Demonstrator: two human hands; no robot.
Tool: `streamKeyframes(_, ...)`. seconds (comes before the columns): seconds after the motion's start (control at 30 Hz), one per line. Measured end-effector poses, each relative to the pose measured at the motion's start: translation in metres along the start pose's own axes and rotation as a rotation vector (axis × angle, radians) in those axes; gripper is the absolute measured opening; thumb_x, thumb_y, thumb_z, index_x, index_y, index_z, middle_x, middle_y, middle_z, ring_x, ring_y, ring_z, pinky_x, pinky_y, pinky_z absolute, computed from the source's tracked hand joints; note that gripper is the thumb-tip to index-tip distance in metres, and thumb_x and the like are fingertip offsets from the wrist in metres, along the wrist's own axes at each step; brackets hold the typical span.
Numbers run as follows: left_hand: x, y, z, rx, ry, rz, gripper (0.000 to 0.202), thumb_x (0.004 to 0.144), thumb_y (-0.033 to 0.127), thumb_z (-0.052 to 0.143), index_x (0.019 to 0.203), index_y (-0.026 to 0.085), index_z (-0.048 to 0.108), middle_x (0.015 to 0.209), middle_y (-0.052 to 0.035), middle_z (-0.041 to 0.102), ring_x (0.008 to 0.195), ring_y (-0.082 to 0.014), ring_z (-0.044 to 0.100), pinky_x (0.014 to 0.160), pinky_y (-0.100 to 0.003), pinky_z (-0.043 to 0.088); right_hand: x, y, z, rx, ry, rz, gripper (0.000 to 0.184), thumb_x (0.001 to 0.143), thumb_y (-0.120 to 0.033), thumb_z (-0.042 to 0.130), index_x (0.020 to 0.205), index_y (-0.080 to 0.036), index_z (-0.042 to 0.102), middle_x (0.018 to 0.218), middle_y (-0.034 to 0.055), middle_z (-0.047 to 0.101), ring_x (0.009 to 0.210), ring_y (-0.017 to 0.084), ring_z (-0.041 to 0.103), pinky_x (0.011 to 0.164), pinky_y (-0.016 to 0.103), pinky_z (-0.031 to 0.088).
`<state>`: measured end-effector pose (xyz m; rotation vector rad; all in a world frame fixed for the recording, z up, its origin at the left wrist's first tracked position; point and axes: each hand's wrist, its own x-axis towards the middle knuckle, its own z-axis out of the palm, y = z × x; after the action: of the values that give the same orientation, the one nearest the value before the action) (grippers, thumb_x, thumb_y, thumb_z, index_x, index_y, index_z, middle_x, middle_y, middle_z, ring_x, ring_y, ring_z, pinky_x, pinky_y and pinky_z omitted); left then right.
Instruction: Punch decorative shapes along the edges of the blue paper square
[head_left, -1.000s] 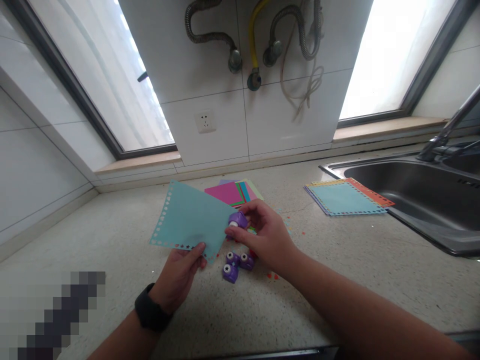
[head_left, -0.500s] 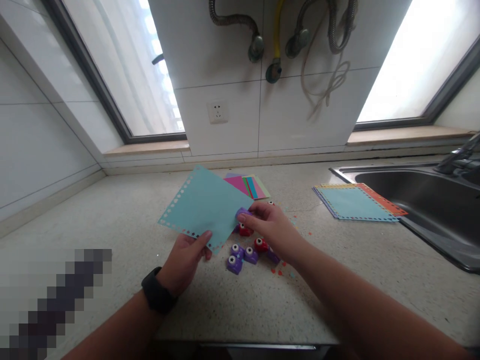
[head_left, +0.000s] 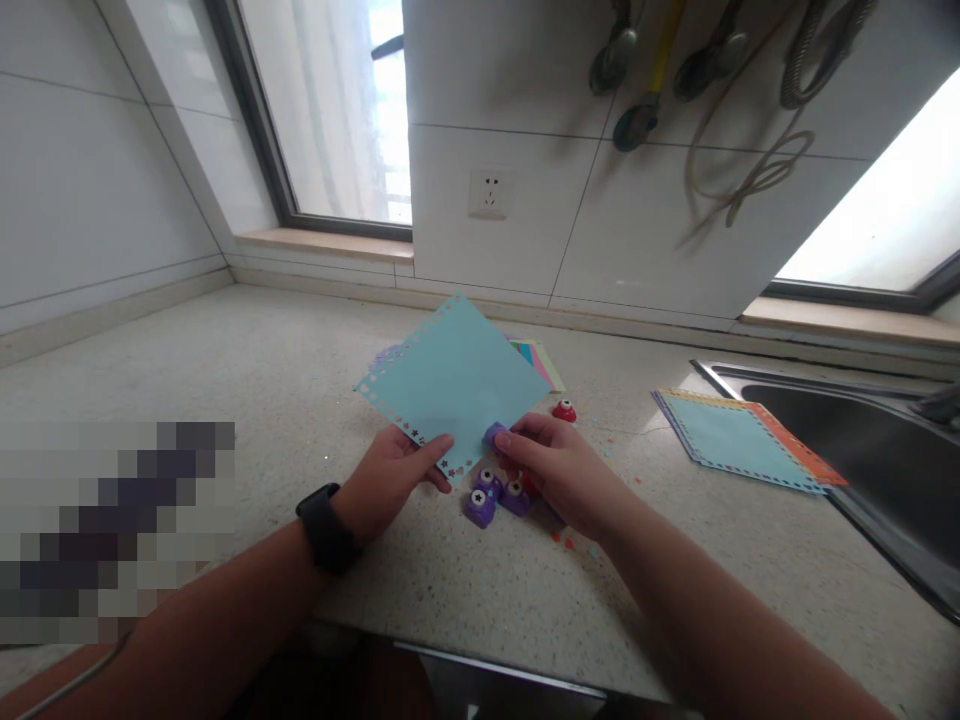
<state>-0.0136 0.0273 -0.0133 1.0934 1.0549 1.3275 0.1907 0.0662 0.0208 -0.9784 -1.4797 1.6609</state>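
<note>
My left hand (head_left: pixel 394 470) pinches the near corner region of a light blue paper sheet (head_left: pixel 457 370), thumb on top and fingers beneath. Star and other small cut-outs run along the sheet's two left edges. In my right hand (head_left: pixel 566 465) is a purple craft punch (head_left: pixel 494 437), held at the sheet's lower right edge; whether the paper sits inside its slot I cannot tell. Several more purple punches, one with a star on its white button (head_left: pixel 480 508), lie just below on the counter. A red punch (head_left: pixel 564 411) stands beyond my right hand, and other red ones are partly hidden under it.
Coloured paper sheets (head_left: pixel 541 362) lie partly covered behind the blue sheet. A stack of edge-punched sheets (head_left: pixel 739 440) rests on the right beside the metal sink (head_left: pixel 847 430). Small paper bits (head_left: pixel 568 543) are scattered on the counter (head_left: pixel 247 380). The tiled wall rises behind.
The view has shifted and tilted. My hands, the blue sheet and the punch sit further right in it, and the sheet now covers more of the coloured papers. Both holds are unchanged.
</note>
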Motion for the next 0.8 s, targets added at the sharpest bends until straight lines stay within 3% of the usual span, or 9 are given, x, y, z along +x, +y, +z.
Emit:
streamKeyframes(0.2,-0.001,-0.001,-0.003,-0.011,-0.051,0.005,0.027,0.082,0.037,0.075,0.096,0.014,0.074,0.084,-0.0060,0.075,0.058,-0.0128,0.063,0.051,-0.024,0.056,-0.001,0.002,0.005,0.002,-0.028,0.032,0.033,0.078,-0.046,0.079,0.076,-0.017,0.063,0.067,0.0004,0.062,0.058,0.011,0.053,0.055,0.026,0.038)
streamKeyframes(0.53,-0.003,0.002,-0.001,-0.041,-0.085,0.019,0.020,0.083,0.034,0.074,0.092,0.016,0.075,0.074,-0.0035,0.074,0.060,-0.0151,0.066,0.051,-0.023,0.056,0.000,0.009,0.008,-0.029,-0.060,0.040,0.030,0.078,-0.045,0.080,0.076,-0.018,0.067,0.068,0.0031,0.069,0.055,0.012,0.056,0.053,0.026,0.041)
streamKeyframes(0.8,-0.002,0.001,-0.002,-0.056,-0.118,0.034,0.019,0.084,0.032,0.073,0.093,0.016,0.075,0.076,-0.0044,0.075,0.061,-0.0147,0.067,0.052,-0.023,0.056,0.001,0.013,0.007,-0.066,-0.052,0.038,0.031,0.079,-0.046,0.079,0.078,-0.017,0.068,0.068,0.0034,0.069,0.056,0.013,0.060,0.055,0.027,0.045)
